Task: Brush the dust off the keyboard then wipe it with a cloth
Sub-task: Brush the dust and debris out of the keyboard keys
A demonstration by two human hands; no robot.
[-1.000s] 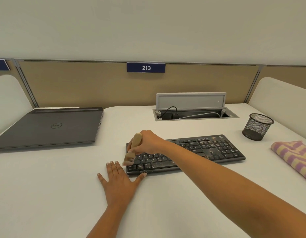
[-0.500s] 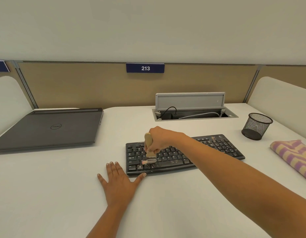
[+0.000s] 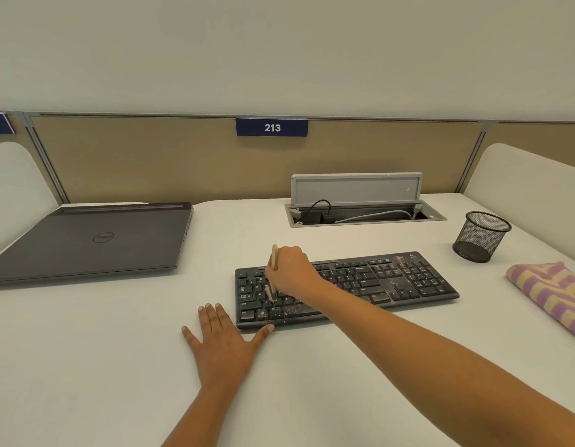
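A black keyboard (image 3: 392, 282) lies on the white desk, with pale dust specks on its lower left keys and near its right end. My right hand (image 3: 291, 271) grips a small wooden-handled brush (image 3: 274, 258) upright over the left part of the keyboard, its bristles down on the keys. My left hand (image 3: 223, 341) rests flat on the desk just in front of the keyboard's left corner, thumb tip touching its front edge. A purple and yellow striped cloth (image 3: 550, 291) lies folded at the right edge of the desk.
A closed dark laptop (image 3: 92, 241) sits at the back left. An open cable tray (image 3: 363, 216) with wires is behind the keyboard. A black mesh cup (image 3: 479, 237) stands at the back right. Beige partitions border the desk.
My right hand swept the brush from the keyboard's left edge toward the right, then came back slightly left with the brush more upright. My left hand stayed put.
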